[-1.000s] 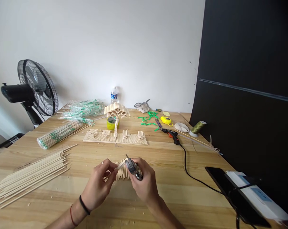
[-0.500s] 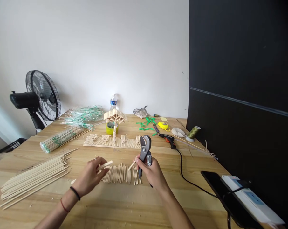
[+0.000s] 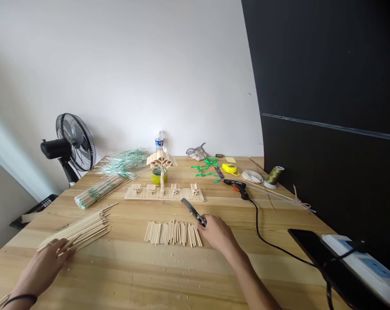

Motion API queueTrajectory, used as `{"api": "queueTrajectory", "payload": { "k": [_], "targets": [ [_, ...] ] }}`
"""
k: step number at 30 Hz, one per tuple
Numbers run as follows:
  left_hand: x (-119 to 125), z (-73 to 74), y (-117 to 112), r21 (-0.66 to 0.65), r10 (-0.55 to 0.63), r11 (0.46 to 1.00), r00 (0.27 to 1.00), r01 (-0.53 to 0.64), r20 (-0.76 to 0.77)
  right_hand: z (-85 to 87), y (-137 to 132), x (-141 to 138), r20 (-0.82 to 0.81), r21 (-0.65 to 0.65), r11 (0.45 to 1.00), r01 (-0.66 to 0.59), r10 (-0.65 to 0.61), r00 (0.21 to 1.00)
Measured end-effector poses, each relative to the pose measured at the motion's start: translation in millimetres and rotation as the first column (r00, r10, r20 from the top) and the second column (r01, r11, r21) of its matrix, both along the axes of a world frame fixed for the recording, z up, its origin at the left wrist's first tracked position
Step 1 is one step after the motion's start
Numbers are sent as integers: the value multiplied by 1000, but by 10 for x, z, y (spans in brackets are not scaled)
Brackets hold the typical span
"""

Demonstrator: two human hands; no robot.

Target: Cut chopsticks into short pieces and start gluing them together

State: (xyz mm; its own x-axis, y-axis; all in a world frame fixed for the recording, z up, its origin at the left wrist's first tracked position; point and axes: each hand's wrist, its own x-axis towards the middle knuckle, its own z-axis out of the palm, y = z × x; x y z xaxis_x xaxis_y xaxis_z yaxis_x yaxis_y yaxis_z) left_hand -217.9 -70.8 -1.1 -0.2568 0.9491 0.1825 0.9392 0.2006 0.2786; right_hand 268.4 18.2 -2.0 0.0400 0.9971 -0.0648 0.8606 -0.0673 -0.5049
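Observation:
My right hand (image 3: pixel 218 234) grips the handles of grey cutting pliers (image 3: pixel 193 211), whose blade points up and left just right of a row of short cut bamboo pieces (image 3: pixel 173 232) lying on the wooden table (image 3: pixel 214 267). My left hand (image 3: pixel 44 268) reaches far left and lies on the near end of a pile of long bamboo skewers (image 3: pixel 80 228), fingers curled over a few of them. Behind the cut pieces stands a small model of sticks on a flat stick base (image 3: pixel 164 193).
Glue gun (image 3: pixel 236 186) with black cord runs down the right side. Wrapped skewer bundle (image 3: pixel 100 190), yellow tape roll (image 3: pixel 158 175), water bottle (image 3: pixel 159 141), thread spool (image 3: pixel 273 175), tape measure (image 3: pixel 231 168) and phone (image 3: pixel 317 254) lie around. A fan (image 3: pixel 72 144) stands at the left.
My left hand dropped its short piece and moved far left onto the long skewer pile. My right hand lowered the pliers toward the table. The camera view swung left.

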Motion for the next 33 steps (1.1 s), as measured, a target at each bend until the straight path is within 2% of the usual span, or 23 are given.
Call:
{"api": "queueTrajectory", "payload": {
  "k": [5,10,15,17,19,21,22,24,28,29,30,33],
  "targets": [
    [-113,-115,44,-118,-61,991,998,60,-4,64,-4,28,-37,-72,993,-92,90,995],
    [-107,-213,84,-49,-75,996,997,74,-19,50,-4,50,-125,-64,992,-108,99,987],
    [-185,-191,151,-151,-107,983,994,105,-3,26,8,72,-260,-8,998,-59,55,964],
    [-133,-127,165,-132,-111,985,994,111,10,37,13,72,-350,47,999,-21,36,936],
    [62,-13,166,-59,-110,992,992,114,61,52,10,45,-468,102,995,13,37,883],
    [418,133,160,24,-156,988,966,155,206,65,-12,-28,-598,135,991,17,67,799],
    [644,204,159,49,-245,969,916,243,318,68,-32,-86,-656,143,990,10,87,749],
    [1141,316,176,112,-394,911,756,397,523,64,-92,-240,-754,156,988,-12,127,644],
    [2011,356,293,207,-483,836,501,508,718,16,-233,-563,-872,186,980,-65,195,448],
    [2162,339,333,209,-489,816,451,538,746,2,-259,-616,-916,177,981,-82,195,350],
    [2282,317,372,209,-493,795,407,569,769,-10,-279,-653,-939,159,982,-104,183,290],
    [2467,256,487,193,-492,738,319,647,810,-15,-289,-673,-969,107,988,-111,129,213]
  ]
}}
